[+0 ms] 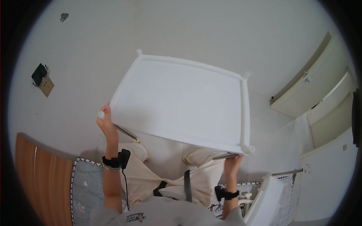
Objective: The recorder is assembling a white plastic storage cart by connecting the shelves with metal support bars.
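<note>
Fingers (108, 108) are being used to grasp a white rimmed panel (177, 101), its near left corner being held by the left hand (107, 119), its near right corner by the right hand (232, 165). The panel is being held over the pale floor (167, 148), two metal rods (127, 132) being exposed beneath its near edge.

Before the person (166, 213) is a shelf panel (177, 101), with a wall socket (46, 87) left and a door (316, 83) right.

From my end I see a white rectangular shelf (181, 101), its rim (245, 113) raised and corners knobbed, spanning from the left fingers (107, 110) to the right fingers (233, 159), stretching beyond both.
</note>
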